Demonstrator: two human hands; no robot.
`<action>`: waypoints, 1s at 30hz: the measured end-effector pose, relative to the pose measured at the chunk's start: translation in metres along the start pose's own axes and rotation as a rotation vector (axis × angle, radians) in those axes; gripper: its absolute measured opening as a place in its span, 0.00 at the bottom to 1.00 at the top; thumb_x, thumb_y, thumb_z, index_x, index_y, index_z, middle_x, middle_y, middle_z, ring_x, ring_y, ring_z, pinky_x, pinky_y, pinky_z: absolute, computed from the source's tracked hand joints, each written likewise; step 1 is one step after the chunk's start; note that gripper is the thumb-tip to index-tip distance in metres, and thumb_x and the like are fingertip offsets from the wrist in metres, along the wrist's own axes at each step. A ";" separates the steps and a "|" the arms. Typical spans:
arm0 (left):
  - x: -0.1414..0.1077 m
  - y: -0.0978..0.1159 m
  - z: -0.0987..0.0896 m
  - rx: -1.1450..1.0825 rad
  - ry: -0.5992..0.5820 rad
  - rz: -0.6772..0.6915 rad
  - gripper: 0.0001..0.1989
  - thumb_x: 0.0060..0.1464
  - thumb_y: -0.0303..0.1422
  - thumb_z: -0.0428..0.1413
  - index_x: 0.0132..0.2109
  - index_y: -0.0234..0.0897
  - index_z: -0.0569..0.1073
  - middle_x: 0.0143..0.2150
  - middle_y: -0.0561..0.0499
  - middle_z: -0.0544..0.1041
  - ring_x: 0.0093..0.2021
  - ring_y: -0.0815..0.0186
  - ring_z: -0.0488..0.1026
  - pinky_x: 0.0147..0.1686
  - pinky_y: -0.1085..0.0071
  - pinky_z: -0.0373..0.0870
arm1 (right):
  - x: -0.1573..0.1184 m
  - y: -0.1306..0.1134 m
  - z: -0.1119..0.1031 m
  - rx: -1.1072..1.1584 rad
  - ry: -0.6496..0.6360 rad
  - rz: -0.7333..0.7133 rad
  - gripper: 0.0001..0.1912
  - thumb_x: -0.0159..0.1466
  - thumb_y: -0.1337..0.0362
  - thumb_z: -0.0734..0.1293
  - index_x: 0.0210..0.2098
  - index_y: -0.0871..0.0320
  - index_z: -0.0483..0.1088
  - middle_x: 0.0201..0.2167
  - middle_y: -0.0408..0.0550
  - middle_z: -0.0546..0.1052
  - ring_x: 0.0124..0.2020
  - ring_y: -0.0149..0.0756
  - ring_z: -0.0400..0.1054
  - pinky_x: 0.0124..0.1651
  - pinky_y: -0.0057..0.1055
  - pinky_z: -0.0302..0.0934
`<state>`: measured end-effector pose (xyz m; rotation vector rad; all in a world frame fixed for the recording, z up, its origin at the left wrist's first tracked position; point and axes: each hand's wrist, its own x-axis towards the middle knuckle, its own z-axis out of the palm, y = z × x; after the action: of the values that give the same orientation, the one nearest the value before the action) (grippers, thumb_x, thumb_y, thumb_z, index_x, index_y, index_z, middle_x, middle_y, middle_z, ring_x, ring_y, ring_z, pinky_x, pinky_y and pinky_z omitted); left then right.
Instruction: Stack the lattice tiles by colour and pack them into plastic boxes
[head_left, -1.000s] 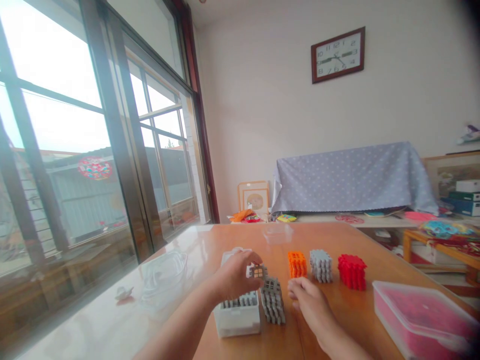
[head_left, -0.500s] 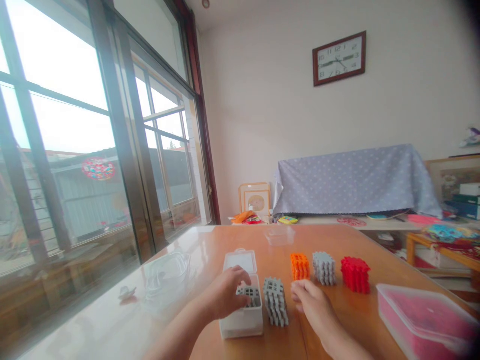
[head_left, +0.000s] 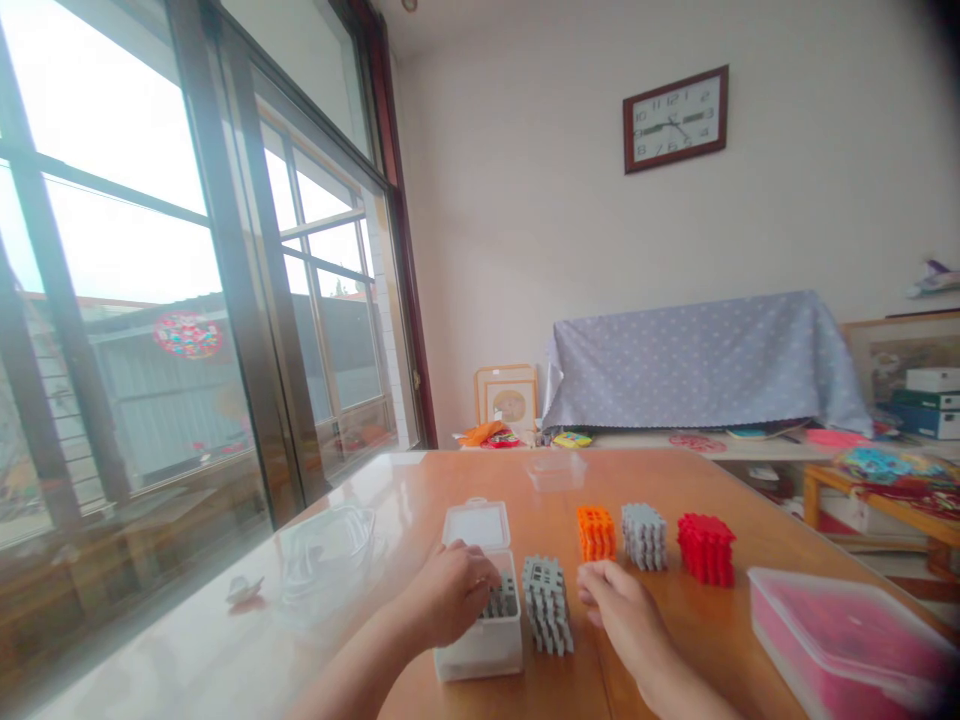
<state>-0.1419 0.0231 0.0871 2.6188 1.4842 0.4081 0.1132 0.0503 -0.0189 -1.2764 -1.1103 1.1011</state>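
My left hand (head_left: 457, 592) bends over an open white plastic box (head_left: 480, 655), its fingers drawn together at the grey notched pieces (head_left: 501, 600) inside. What its fingertips pinch is hidden. To the right of the box stands a slightly skewed stack of grey notched plastic tiles (head_left: 547, 605). My right hand (head_left: 619, 600) is closed just right of that stack, apart from it, with nothing visible in its fingers. Behind it sit an orange stack (head_left: 596, 533), a lighter grey stack (head_left: 643, 537) and a red stack (head_left: 706, 550) of similar tiles.
A clear tub with pink contents (head_left: 840, 640) stands at the table's right. Clear plastic containers (head_left: 326, 550) and a small crumpled item (head_left: 244, 590) lie on the left. Another clear tray (head_left: 555, 470) is near the table's far edge. Large windows (head_left: 150, 300) line the left.
The fingers of my left hand have closed together over the grey pieces in the box. My right hand stays nearly in place. The view has shifted slightly.
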 end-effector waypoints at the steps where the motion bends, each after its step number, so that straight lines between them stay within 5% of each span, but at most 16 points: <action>1: 0.002 0.002 -0.001 -0.013 0.034 -0.011 0.13 0.57 0.27 0.53 0.44 0.45 0.80 0.42 0.50 0.81 0.46 0.57 0.74 0.48 0.63 0.69 | -0.001 -0.001 0.001 0.001 0.012 -0.005 0.21 0.57 0.44 0.65 0.33 0.55 0.74 0.35 0.48 0.80 0.44 0.46 0.74 0.41 0.36 0.65; 5: 0.011 0.016 -0.009 -0.124 0.127 0.023 0.13 0.56 0.32 0.57 0.49 0.43 0.77 0.48 0.49 0.80 0.51 0.55 0.72 0.52 0.61 0.69 | -0.003 -0.002 0.003 -0.003 0.028 -0.015 0.20 0.56 0.44 0.65 0.34 0.55 0.74 0.34 0.48 0.80 0.42 0.46 0.74 0.39 0.34 0.65; 10: 0.028 0.035 -0.010 -0.208 0.057 0.029 0.25 0.50 0.38 0.65 0.56 0.42 0.74 0.56 0.46 0.77 0.57 0.52 0.71 0.57 0.59 0.68 | 0.001 0.002 0.002 0.009 0.026 -0.021 0.21 0.56 0.43 0.65 0.35 0.54 0.74 0.34 0.48 0.80 0.40 0.45 0.75 0.38 0.34 0.65; 15: 0.039 0.041 0.000 -0.193 0.007 0.035 0.26 0.46 0.36 0.67 0.54 0.44 0.73 0.53 0.48 0.79 0.54 0.53 0.72 0.55 0.59 0.68 | 0.006 0.006 0.000 -0.002 0.021 -0.036 0.21 0.56 0.43 0.65 0.34 0.54 0.73 0.34 0.48 0.80 0.41 0.45 0.75 0.36 0.33 0.64; 25: 0.033 0.023 -0.009 -0.236 0.136 0.036 0.25 0.44 0.33 0.68 0.50 0.43 0.71 0.50 0.49 0.78 0.51 0.55 0.72 0.54 0.60 0.66 | -0.001 -0.005 -0.005 -0.011 -0.037 -0.024 0.19 0.59 0.45 0.65 0.36 0.54 0.72 0.35 0.47 0.79 0.43 0.44 0.74 0.38 0.32 0.65; 30: 0.006 -0.002 -0.025 -0.167 0.168 -0.113 0.21 0.45 0.30 0.65 0.48 0.43 0.73 0.50 0.50 0.77 0.52 0.57 0.71 0.55 0.62 0.65 | -0.004 -0.009 -0.005 0.009 -0.046 -0.007 0.20 0.58 0.45 0.66 0.35 0.55 0.75 0.37 0.49 0.81 0.44 0.45 0.74 0.39 0.33 0.65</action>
<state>-0.1480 0.0287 0.1120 2.4104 1.5623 0.7219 0.1173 0.0455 -0.0099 -1.2451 -1.1417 1.1340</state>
